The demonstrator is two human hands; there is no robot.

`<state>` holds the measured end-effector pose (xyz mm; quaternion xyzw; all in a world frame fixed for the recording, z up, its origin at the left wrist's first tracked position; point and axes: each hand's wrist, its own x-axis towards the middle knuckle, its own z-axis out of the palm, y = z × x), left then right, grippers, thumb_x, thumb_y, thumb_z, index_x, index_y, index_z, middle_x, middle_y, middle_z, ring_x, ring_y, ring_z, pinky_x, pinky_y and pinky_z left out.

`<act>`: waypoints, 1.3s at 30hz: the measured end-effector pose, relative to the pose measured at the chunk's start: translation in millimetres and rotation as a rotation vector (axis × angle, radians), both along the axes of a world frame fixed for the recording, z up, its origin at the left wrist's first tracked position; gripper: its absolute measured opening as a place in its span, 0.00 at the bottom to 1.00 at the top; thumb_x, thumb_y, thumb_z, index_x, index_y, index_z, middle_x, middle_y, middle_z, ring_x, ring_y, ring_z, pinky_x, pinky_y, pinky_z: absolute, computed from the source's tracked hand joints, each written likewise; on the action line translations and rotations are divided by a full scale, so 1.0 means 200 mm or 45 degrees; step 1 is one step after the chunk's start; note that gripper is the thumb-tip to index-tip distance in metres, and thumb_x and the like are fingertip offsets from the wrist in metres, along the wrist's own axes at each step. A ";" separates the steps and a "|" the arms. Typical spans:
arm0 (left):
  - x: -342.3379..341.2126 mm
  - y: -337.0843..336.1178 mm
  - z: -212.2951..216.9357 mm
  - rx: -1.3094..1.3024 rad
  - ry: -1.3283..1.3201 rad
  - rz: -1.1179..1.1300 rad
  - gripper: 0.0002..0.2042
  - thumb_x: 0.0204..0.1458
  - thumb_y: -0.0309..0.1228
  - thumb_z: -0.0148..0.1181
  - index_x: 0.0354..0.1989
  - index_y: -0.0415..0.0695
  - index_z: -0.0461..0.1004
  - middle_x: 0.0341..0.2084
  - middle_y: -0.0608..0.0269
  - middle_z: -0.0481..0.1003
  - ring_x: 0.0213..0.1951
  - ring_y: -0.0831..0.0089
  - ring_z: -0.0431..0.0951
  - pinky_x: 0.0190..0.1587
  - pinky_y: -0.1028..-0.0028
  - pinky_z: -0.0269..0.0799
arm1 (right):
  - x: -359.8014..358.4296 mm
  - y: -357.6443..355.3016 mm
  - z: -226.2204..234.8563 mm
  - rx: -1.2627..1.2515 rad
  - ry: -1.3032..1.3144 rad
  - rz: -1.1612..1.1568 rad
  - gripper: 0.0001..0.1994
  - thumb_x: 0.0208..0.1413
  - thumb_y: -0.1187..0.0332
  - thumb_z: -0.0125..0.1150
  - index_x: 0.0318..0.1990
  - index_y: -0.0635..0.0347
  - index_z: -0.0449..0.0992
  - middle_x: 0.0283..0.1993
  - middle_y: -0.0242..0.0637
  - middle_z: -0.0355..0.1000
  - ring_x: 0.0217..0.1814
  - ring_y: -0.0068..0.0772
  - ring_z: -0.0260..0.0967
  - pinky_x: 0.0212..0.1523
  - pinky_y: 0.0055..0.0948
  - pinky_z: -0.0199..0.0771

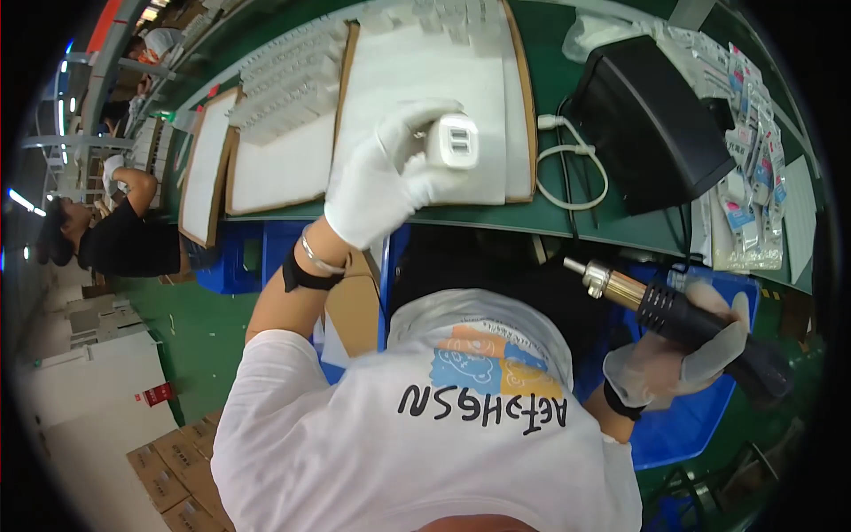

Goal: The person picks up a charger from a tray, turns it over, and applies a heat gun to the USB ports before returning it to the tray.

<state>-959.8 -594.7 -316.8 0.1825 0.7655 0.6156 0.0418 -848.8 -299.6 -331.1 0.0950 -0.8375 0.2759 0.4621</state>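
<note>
Up front, left hand [377, 182] holds white charger [452, 140] — ports facing the camera.

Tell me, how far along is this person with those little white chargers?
Many look done or waiting: rows of small white pieces sit on a white tray on the green bench. In hand: the left hand holds up one white two-port charger, the right hand a black heat gun. How many remain cannot be told.
</note>
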 end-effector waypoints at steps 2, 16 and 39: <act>0.11 0.05 -0.07 0.078 -0.085 -0.009 0.31 0.41 0.18 0.68 0.56 0.40 0.63 0.52 0.59 0.70 0.53 0.69 0.71 0.56 0.69 0.67 | -0.02 -0.02 -0.01 -0.030 0.073 -0.047 0.23 0.66 0.69 0.39 0.68 0.57 0.50 0.35 0.44 0.70 0.29 0.28 0.60 0.38 0.27 0.67; 0.34 0.18 -0.32 0.240 -0.383 -0.089 0.30 0.41 0.17 0.68 0.56 0.41 0.65 0.50 0.62 0.70 0.53 0.72 0.71 0.58 0.70 0.67 | 0.01 0.17 0.00 0.515 0.035 -0.069 0.26 0.58 0.69 0.52 0.62 0.65 0.52 0.37 0.45 0.70 0.36 0.32 0.64 0.45 0.31 0.71; 0.34 0.21 -0.34 0.051 -0.344 -0.123 0.29 0.40 0.16 0.69 0.52 0.43 0.65 0.50 0.60 0.68 0.54 0.66 0.71 0.56 0.68 0.70 | 0.04 0.03 -0.07 0.199 0.001 -0.134 0.27 0.56 0.68 0.57 0.60 0.65 0.54 0.36 0.43 0.71 0.34 0.32 0.67 0.43 0.30 0.72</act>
